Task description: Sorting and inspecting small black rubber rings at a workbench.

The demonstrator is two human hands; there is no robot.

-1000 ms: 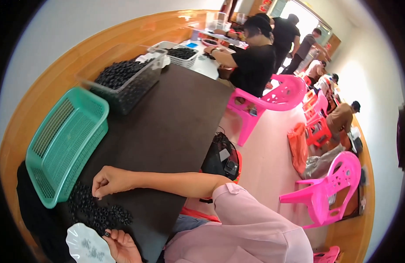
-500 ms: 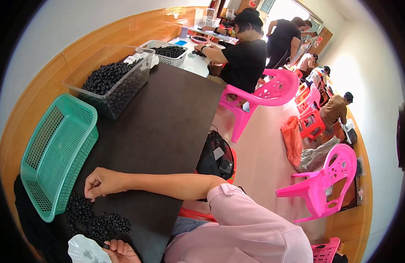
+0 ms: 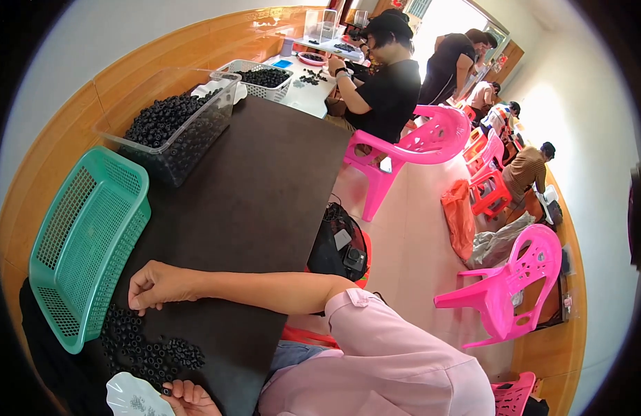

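The right hand lies across the dark worktop, fingers curled down and pinched at the upper edge of the pile of small black pieces; whether a piece sits between the fingertips cannot be told. Down at the bottom edge, the left hand shows only in part, fingers bent around one small black piece, right beside a white patterned dish. The pile lies between the two hands, close to the near end of the worktop. Hard on the left, the green plastic basket lies tilted, its lower rim just beside the pile. Farther up stands a clear bin of black pieces, well apart from the hands. Between bin and forearm the dark surface lies bare. Off the right edge sits a black bag, with pink chairs beyond it.
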